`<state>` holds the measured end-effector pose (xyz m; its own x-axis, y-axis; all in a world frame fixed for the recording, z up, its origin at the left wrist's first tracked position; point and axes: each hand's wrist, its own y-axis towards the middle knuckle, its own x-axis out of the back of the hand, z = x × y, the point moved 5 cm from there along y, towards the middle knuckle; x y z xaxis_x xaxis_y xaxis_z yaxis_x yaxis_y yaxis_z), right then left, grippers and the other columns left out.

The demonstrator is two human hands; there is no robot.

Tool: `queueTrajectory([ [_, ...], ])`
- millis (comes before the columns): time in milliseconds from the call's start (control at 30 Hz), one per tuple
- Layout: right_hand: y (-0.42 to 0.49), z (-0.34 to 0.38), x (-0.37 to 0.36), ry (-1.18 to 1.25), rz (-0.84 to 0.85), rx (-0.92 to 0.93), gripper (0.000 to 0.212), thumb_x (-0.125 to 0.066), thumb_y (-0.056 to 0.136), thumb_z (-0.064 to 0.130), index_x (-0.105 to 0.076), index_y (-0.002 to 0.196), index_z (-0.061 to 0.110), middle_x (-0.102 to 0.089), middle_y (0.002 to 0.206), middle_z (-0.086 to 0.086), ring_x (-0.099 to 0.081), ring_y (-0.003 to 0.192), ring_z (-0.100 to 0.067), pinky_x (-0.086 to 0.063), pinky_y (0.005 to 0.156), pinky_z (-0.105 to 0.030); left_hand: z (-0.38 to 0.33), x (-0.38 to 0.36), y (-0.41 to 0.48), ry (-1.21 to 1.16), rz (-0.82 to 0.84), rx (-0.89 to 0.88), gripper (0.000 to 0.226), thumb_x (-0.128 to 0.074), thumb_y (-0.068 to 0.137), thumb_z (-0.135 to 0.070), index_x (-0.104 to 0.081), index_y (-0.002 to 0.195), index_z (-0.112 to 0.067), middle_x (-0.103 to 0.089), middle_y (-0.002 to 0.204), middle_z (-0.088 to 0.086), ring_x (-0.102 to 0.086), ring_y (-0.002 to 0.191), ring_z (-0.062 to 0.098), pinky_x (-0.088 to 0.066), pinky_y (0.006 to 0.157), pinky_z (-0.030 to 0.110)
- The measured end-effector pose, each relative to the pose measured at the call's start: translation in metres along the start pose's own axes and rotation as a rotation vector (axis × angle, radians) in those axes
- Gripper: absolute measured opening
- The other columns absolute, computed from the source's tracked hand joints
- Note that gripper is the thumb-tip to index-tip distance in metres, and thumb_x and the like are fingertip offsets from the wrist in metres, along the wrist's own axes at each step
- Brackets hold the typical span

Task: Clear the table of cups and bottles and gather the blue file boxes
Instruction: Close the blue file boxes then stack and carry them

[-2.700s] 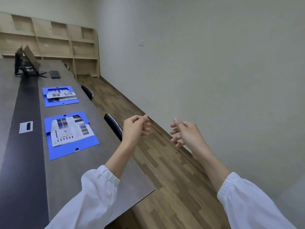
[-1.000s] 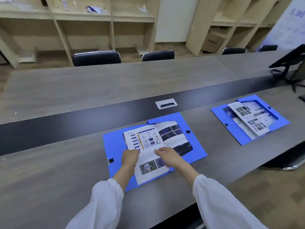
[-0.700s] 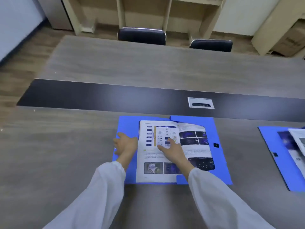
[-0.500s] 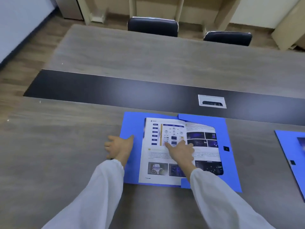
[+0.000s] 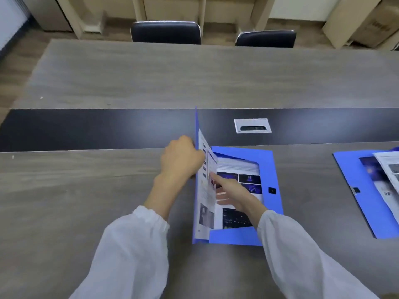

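Observation:
A blue file box [image 5: 266, 169] lies in front of me on the grey table [image 5: 108, 201], with a printed brochure [image 5: 237, 175] inside it. Its left cover stands nearly upright, and the brochure's left page rises with it. My left hand [image 5: 181, 160] grips that raised cover from the outside. My right hand [image 5: 231, 190] rests flat on the brochure's right page, fingers spread under the lifted page. A second blue file box [image 5: 354, 184] with papers lies open at the right edge. No cups or bottles are in view.
A dark strip [image 5: 86, 128] runs along the table's middle with a cable outlet [image 5: 252, 125] set in it. Two black chairs [image 5: 166, 32] stand behind the far side, before wooden shelves. A cardboard box [image 5: 371, 22] sits at the back right.
My left hand has taken the file box's left cover and swung it up from flat to nearly upright, lifting the brochure's left page. My right hand stayed on the right page.

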<state>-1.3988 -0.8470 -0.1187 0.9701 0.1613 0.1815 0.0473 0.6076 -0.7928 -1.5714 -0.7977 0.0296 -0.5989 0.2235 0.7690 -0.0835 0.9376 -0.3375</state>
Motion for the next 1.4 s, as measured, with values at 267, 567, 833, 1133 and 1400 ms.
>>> queueTrajectory([
  [267, -0.032, -0.007, 0.144, 0.252, -0.674, 0.169, 0.058, -0.048, 0.092, 0.059, -0.072, 0.097, 0.007, -0.076, 0.096, -0.008, -0.067, 0.087, -0.023, -0.057, 0.086, -0.045, -0.109, -0.109, -0.015, 0.234, 0.071, -0.182, 0.053, -0.042, 0.099, -0.050, -0.043, 0.129, -0.007, -0.059, 0.120, 0.016, -0.060, 0.107, 0.038, -0.036, 0.074, 0.037],
  [567, -0.025, -0.069, 0.164, 0.108, -0.310, -0.038, 0.079, -0.035, 0.077, 0.088, -0.063, 0.106, 0.020, -0.068, 0.100, 0.000, -0.066, 0.098, -0.024, -0.051, 0.095, -0.040, -0.022, -0.170, 0.011, -0.069, 0.132, 0.149, 0.087, -0.041, 0.077, -0.086, -0.038, 0.149, -0.038, -0.049, 0.142, 0.009, -0.047, 0.132, 0.034, -0.041, 0.105, 0.045],
  [833, -0.027, -0.054, 0.132, -0.088, -0.241, 0.216, 0.063, -0.039, 0.086, 0.077, -0.070, 0.089, 0.023, -0.071, 0.095, 0.007, -0.062, 0.092, -0.021, -0.047, 0.081, -0.034, 0.020, -0.173, 0.007, -0.084, 0.014, 0.552, 0.117, -0.033, 0.071, -0.094, -0.003, 0.162, -0.026, -0.033, 0.149, 0.022, -0.032, 0.138, 0.039, -0.030, 0.111, 0.061],
  [1133, -0.011, -0.048, 0.123, -0.251, -0.226, 0.257, 0.022, -0.060, 0.091, 0.032, -0.050, 0.078, 0.017, -0.071, 0.096, -0.014, -0.057, 0.074, -0.020, -0.048, 0.069, -0.034, 0.024, -0.194, -0.007, 0.199, -0.113, 0.534, 0.119, 0.001, 0.067, -0.089, 0.002, 0.163, -0.019, -0.037, 0.137, 0.032, -0.040, 0.119, 0.043, -0.034, 0.097, 0.072],
  [1400, -0.015, -0.022, 0.123, -0.324, -0.452, 0.270, 0.047, -0.053, 0.095, 0.037, -0.033, 0.058, 0.015, -0.048, 0.085, -0.005, -0.041, 0.083, -0.021, -0.040, 0.076, -0.034, 0.035, -0.190, -0.007, -0.024, 0.051, 0.422, 0.114, -0.034, 0.074, -0.092, 0.009, 0.161, -0.032, -0.025, 0.153, 0.019, -0.034, 0.134, 0.041, -0.034, 0.105, 0.056],
])
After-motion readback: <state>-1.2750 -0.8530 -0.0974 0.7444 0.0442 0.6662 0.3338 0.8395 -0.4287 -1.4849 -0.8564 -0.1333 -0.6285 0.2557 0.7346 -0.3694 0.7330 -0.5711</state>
